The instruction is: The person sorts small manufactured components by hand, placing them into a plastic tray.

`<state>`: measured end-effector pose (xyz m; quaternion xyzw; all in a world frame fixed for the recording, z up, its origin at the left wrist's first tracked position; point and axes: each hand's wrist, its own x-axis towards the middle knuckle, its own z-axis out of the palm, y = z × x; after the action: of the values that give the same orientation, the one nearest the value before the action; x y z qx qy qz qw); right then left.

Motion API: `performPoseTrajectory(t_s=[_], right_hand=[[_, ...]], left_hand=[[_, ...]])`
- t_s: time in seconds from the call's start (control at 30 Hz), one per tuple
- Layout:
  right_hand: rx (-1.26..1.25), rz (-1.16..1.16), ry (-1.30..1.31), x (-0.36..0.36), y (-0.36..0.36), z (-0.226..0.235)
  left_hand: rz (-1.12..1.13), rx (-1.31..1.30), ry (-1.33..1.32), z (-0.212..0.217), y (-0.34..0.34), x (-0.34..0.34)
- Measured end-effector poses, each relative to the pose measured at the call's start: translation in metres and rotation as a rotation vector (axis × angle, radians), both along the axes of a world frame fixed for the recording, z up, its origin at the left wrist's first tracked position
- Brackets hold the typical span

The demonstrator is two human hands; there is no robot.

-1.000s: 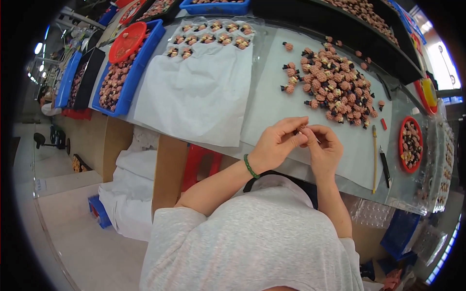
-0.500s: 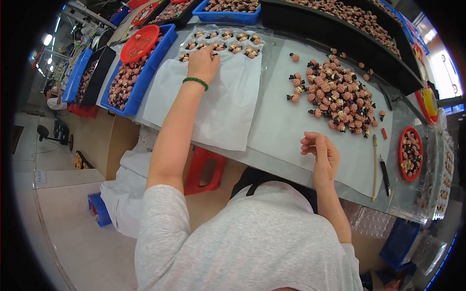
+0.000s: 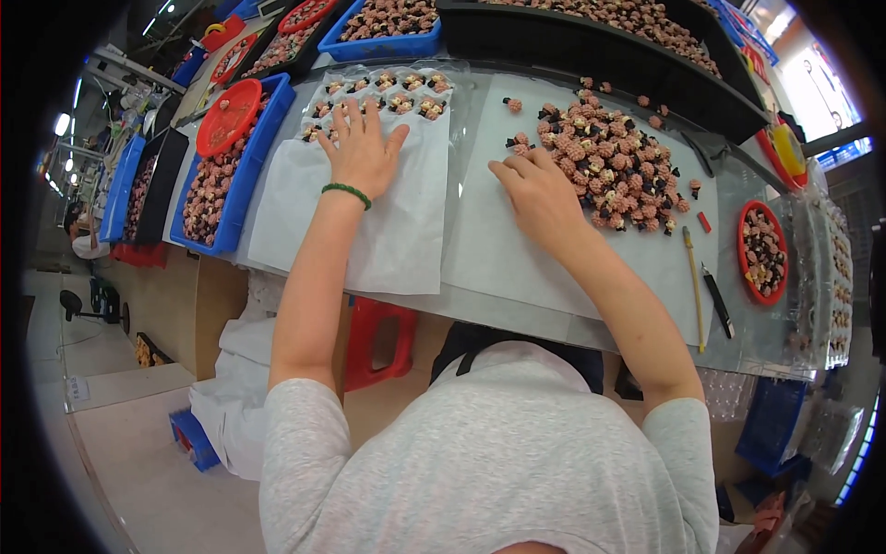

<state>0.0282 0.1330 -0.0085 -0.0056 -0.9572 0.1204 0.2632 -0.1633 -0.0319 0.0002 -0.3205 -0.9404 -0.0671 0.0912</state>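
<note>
My left hand [image 3: 363, 155] lies open, fingers spread, over white paper [image 3: 360, 240] and the near edge of a tray of small figurines [image 3: 406, 103]. The figurines have pink bobbled tops, pale faces and dark bases, set in rows. A green bead bracelet [image 3: 348, 193] is round that wrist. My right hand [image 3: 544, 196] is at the left edge of a heap of loose figurines [image 3: 618, 166], its fingers bent and close together. Stray figurines [image 3: 520, 143] lie right by its fingertips. Whatever is under those fingers is hidden.
Blue bins [image 3: 231, 171] of pink pieces, one topped by a red dish [image 3: 229, 115], stand left. A long black bin [image 3: 600, 60] borders the far side. To the right lie a yellow stick [image 3: 693, 291], a black craft knife [image 3: 717, 300] and a red bowl [image 3: 762, 254] of pieces.
My left hand has opened from a pinch at the tray and spread out flat. My right hand has gone forward and left to the heap's edge. The view has shifted slightly.
</note>
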Motion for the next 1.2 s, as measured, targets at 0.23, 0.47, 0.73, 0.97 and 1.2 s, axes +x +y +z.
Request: performPoseTrajectory(t_s=[0.23, 0.47, 0.73, 0.97, 1.2], right_hand=[[-0.464, 0.031, 0.06, 0.029, -0.004, 0.011], [-0.916, 0.07, 0.3, 0.082, -0.032, -0.001], [-1.568, -0.128, 0.208, 0.103, -0.039, -0.007], [-0.804, -0.091, 0.38, 0.097, -0.033, -0.014], [-0.69, 0.033, 0.154, 0.066, -0.001, 0.012]], left_hand=[[-0.433, 0.966, -0.796, 0.037, 0.007, 0.118], [-0.203, 1.192, -1.709, -0.001, 0.032, 0.17], [-0.414, 1.063, -1.425, -0.007, 0.039, 0.172], [-0.216, 1.279, -1.763, -0.005, 0.041, 0.182], [-0.025, 1.36, -1.807, -0.009, 0.031, 0.169]])
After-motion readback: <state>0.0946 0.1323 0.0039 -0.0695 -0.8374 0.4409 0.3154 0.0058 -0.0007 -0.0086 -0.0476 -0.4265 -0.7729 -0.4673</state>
